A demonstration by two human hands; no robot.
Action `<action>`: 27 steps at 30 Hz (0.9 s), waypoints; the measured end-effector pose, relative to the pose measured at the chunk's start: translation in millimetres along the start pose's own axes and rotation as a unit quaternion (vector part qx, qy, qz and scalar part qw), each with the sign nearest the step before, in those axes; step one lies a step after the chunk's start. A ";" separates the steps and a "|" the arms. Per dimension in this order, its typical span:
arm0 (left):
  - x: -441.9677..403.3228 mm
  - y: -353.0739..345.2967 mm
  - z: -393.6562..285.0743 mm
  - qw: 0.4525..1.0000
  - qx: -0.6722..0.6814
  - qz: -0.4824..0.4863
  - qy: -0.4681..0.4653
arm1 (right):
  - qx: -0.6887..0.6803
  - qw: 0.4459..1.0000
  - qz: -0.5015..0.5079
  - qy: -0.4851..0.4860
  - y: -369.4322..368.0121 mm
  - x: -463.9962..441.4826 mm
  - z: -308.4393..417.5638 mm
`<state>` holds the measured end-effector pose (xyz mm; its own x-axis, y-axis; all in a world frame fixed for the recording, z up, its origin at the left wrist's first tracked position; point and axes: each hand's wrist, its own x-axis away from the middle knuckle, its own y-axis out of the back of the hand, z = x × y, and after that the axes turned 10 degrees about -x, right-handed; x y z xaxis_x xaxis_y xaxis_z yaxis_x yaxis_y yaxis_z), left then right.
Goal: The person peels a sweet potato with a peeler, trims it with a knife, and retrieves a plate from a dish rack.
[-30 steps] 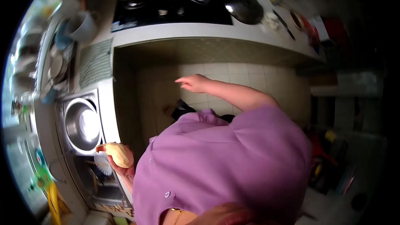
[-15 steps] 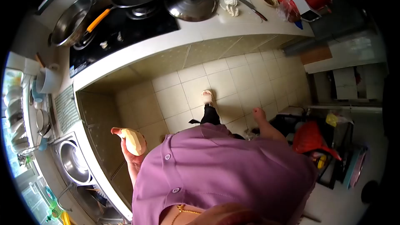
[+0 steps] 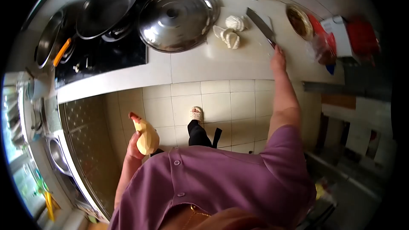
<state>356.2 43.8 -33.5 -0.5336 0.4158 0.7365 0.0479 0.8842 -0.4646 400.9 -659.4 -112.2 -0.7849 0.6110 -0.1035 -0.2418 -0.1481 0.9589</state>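
My left hand (image 3: 134,147), fingers closed, holds what looks like a peeled sweet potato (image 3: 147,138), pale yellow with cut facets and a reddish tip, in front of my body above the floor. At the counter, my right hand (image 3: 278,61) is closed on the dark handle of a kitchen knife (image 3: 260,24). The knife's broad blade points away and to the left along the worktop. Left of the blade lie white lumpy pieces (image 3: 230,38) whose kind I cannot make out.
A large metal lid (image 3: 174,17) lies on the counter beside the black stove (image 3: 110,57). A wok (image 3: 108,6) and an orange-handled pan (image 3: 49,38) stand there. Right of the knife are a basket (image 3: 299,21) and a plastic bag (image 3: 320,47). A sink (image 3: 57,155) is at the left.
My right hand has come up from low beside my body to the counter and taken hold of the knife handle. The view has turned and moved nearer the counter. The left hand keeps the sweet potato.
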 end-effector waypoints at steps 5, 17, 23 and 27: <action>-12.2 -14.3 -5.7 0.998 0.017 0.055 -0.016 | -0.056 0.993 0.087 -0.052 -21.3 -47.6 -44.0; 59.3 31.3 -21.5 0.971 0.199 0.000 -0.134 | -0.144 0.982 -0.085 0.088 58.9 80.3 69.3; 150.0 126.6 5.4 0.947 0.264 -0.035 -0.181 | -0.416 0.887 0.079 0.181 65.6 241.0 306.2; 230.7 207.4 39.4 0.904 0.330 -0.079 -0.262 | -0.511 0.762 0.311 0.247 38.4 337.1 488.7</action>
<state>209.8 314.7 20.7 -0.8244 -0.0140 0.5658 -0.4853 0.5320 -0.6939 405.8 -79.1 18.7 -0.9871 -0.1546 -0.0411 0.1448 -0.9726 0.1819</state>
